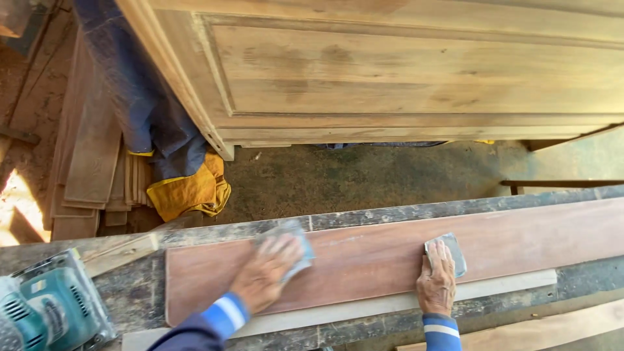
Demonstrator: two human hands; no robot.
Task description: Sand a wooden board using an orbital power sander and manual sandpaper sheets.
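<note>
Both hands (266, 274) (436, 281) flat | sandpaper pads (448, 250) (grey) | reddish board (390, 257)

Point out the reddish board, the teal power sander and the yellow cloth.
reddish board (364, 260), head view, bare face between the hands.
teal power sander (55, 305), head view, top of its housing.
yellow cloth (188, 192), head view, middle of the crumpled fold.

A woodworking shop: stacked planks (84, 162), electric sander (55, 302) (teal), unfinished cabinet (403, 71).
</note>
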